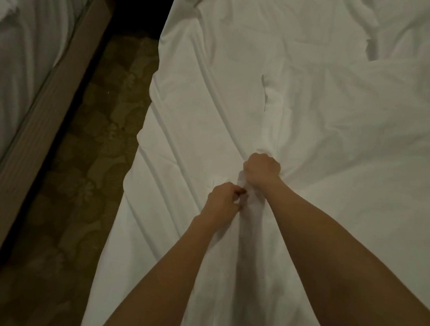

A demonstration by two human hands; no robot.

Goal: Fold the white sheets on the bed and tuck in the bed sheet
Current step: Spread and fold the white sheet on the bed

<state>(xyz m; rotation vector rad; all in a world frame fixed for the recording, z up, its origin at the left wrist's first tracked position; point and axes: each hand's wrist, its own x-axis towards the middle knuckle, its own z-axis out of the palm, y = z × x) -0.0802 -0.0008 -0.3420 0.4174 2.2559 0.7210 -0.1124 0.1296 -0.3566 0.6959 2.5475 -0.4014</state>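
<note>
A white sheet (299,97) lies spread and wrinkled over the bed, filling the middle and right of the head view. My right hand (261,168) grips a bunched ridge of this sheet in a fist near the centre. Just below and left of it, my left hand (222,197) pinches the same gathered fold between thumb and fingers. Long creases run from the fold toward the bed's far left edge. The sheet hangs over the bed's left side (138,173). Both bare forearms reach in from the bottom edge.
A strip of patterned carpet (84,171) runs between this bed and a second bed (17,60) at the left, which has a tan base (50,109) and white bedding. The gap at the top is dark.
</note>
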